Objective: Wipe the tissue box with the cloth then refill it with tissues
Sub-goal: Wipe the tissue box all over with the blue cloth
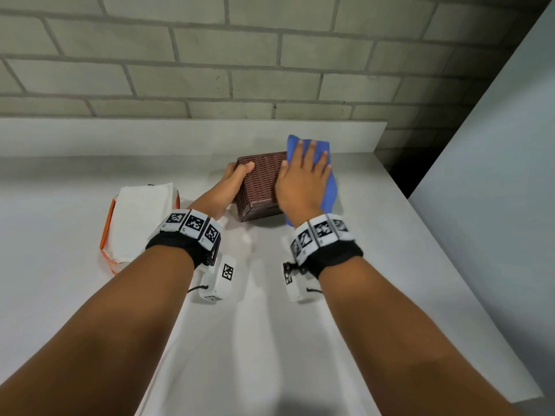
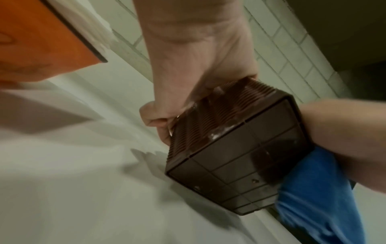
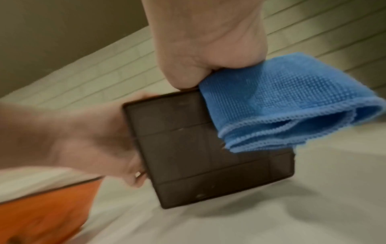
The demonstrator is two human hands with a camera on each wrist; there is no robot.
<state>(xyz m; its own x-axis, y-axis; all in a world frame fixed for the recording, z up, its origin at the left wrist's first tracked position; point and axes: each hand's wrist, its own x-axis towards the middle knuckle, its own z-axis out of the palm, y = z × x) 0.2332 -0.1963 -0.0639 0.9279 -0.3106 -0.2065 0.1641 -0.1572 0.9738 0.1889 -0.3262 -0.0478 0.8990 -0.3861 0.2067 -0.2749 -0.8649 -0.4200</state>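
Note:
A brown woven tissue box point(image 1: 258, 184) is tipped on its side on the white table point(image 1: 270, 325), its flat dark bottom point(image 2: 240, 165) point(image 3: 200, 148) facing me. My left hand point(image 1: 237, 175) grips its left side, thumb over the upper face and fingers curled round the far edge. My right hand point(image 1: 303, 178) lies flat with straight fingers on a folded blue cloth point(image 1: 327, 187) point(image 3: 282, 109), pressing it against the box's right side. A white pack of tissues point(image 1: 138, 217) in an orange-edged wrapper lies to the left of the box.
A grey brick wall point(image 1: 240, 55) rises behind a raised white ledge point(image 1: 180, 133). The table's right edge point(image 1: 468, 265) runs diagonally, with a pale panel point(image 1: 510, 145) beyond it. The orange wrapper point(image 2: 41, 41) point(image 3: 41, 211) shows close in both wrist views.

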